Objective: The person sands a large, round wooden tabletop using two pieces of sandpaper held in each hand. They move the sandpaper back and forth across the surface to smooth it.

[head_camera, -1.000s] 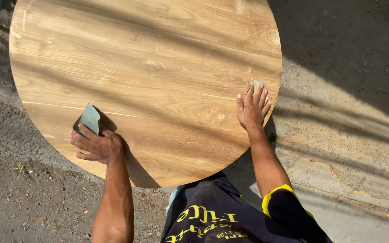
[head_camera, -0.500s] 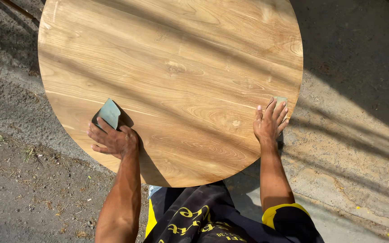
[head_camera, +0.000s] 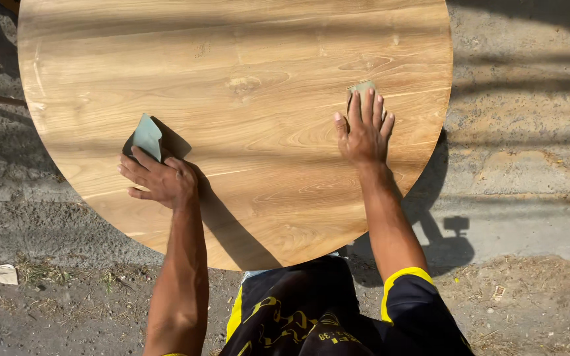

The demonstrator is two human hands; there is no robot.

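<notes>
Head view: two bare hands working sandpaper pieces on a round wooden tabletop.
Left hand rests near the tabletop's left edge with its fingers curled and closed on a folded sheet of grey-green sandpaper, whose free end stands tilted up off the wood and casts a dark shadow beside it. Right hand lies flat near the right edge, fingers spread and extended, pressing a second, smaller sandpaper piece against the surface; only the piece's far end shows beyond the fingertips. Both hands are well apart, one on each side of the light, grained top, which stands over sunlit concrete ground.
</notes>
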